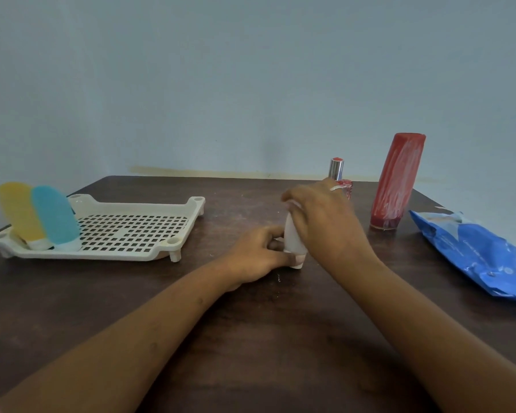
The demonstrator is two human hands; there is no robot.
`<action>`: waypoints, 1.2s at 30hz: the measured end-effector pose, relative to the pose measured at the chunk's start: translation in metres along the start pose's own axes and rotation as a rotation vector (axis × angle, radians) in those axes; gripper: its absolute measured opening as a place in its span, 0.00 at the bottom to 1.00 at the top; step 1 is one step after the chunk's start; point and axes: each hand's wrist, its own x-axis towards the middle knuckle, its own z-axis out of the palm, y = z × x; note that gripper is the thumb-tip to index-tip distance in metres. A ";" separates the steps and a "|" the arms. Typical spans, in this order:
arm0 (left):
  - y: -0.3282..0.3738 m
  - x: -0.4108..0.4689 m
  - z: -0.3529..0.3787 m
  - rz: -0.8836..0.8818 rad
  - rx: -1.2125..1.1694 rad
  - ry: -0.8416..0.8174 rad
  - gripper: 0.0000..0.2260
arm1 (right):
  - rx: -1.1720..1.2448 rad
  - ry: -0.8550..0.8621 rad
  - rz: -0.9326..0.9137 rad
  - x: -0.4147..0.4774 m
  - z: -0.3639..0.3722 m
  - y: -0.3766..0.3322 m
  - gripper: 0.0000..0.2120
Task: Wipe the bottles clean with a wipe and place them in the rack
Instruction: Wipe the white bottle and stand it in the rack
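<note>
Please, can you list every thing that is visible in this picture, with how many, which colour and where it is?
rack: 1, cream white, left side of the table
bottles in rack: 2, yellow bottle and blue bottle, cap down at the rack's left end
white bottle: 1, table centre, held between both hands
tall red bottle: 1, red with white streaks, standing at right rear
small red bottle: 1, silver cap, behind the right hand, mostly hidden
wipes pack: 1, blue, right edge of the table
table: 1, dark brown
left hand: 1, at the white bottle's base
right hand: 1, ring on one finger, over the white bottle's top
</note>
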 end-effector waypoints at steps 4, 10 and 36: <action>0.001 0.000 0.000 -0.005 -0.010 -0.010 0.21 | 0.259 0.133 0.176 0.002 0.000 0.015 0.07; 0.001 -0.001 0.000 -0.008 -0.021 0.000 0.20 | 0.537 0.216 0.404 -0.003 0.003 0.023 0.03; 0.000 0.000 -0.017 -0.018 -0.204 0.248 0.14 | 0.833 -0.205 0.542 -0.022 0.017 0.029 0.03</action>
